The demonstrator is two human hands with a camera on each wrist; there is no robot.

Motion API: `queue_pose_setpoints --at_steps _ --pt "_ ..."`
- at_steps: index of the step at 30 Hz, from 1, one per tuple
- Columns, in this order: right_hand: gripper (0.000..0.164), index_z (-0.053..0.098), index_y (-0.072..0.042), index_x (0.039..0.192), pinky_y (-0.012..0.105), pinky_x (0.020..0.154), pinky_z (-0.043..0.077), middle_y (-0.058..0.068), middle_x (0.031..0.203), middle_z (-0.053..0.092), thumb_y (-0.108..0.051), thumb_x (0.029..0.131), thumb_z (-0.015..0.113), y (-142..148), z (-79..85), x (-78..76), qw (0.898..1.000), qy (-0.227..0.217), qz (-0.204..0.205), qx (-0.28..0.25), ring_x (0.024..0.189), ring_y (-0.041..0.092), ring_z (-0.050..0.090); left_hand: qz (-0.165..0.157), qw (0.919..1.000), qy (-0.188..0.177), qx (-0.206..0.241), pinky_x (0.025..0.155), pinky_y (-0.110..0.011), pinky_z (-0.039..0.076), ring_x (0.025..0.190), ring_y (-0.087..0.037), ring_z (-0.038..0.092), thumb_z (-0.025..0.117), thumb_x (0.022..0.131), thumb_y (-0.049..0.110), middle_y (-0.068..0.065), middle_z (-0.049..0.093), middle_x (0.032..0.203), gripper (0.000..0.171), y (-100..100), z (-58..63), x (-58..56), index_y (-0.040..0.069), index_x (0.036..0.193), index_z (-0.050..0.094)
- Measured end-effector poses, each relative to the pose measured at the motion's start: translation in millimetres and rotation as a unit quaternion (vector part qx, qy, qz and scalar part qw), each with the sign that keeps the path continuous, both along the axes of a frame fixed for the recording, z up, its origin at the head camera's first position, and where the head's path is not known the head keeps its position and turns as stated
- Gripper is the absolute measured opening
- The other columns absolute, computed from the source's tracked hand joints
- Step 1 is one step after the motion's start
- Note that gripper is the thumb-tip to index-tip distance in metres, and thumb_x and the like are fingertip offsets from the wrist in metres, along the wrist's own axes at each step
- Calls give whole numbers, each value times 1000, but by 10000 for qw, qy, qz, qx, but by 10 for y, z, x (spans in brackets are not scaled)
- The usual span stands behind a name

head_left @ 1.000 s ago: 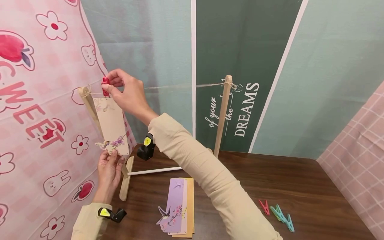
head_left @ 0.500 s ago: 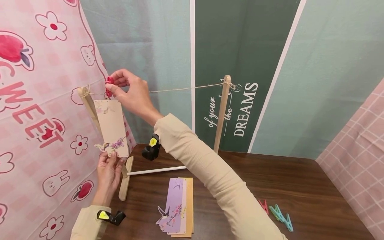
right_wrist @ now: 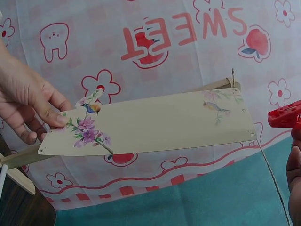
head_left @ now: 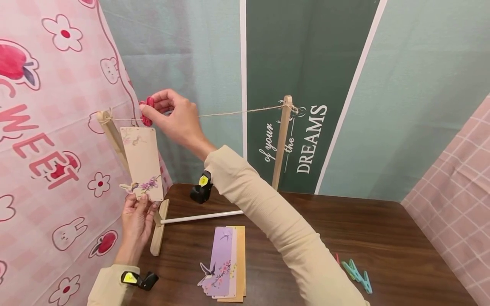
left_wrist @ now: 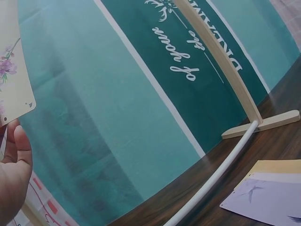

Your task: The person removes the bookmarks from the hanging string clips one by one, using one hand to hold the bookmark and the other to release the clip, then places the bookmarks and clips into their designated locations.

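Note:
My left hand pinches the lower end of a cream card printed with purple flowers and a small bird. The card stands upright just below a thin string, by the left wooden post. Above its top right corner, my right hand pinches a red clothespin between thumb and fingers. In the right wrist view the clothespin is apart from the card. Whether its tips touch the string I cannot tell.
A right wooden post holds the string's other end, and a white rod joins the stand's feet. Purple, pale and yellow cards lie stacked on the table. Blue-green clothespins lie at right, beside a mostly hidden red one.
My right hand has moved a little to the right with the red clothespin, away from the card's top edge. The left hand and card have stayed nearly in place.

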State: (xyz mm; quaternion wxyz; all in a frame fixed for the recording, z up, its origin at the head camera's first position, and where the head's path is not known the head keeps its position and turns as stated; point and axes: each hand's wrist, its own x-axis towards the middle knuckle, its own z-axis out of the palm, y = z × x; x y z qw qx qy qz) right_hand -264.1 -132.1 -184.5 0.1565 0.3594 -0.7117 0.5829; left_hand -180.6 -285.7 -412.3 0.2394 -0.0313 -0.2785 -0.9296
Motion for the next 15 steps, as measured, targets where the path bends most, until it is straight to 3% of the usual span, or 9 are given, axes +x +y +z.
queue_pose_setpoints --at_steps 15 --pt "21 63 -13 100 21 67 51 -7 84 66 -27 88 73 193 -39 -45 9996 -221 7 -160 80 3 60 -71 9999 -70 -75 61 -27 55 68 -21 62 54 94 -6 -10 64 82 10 67 4 39 0 97 61"
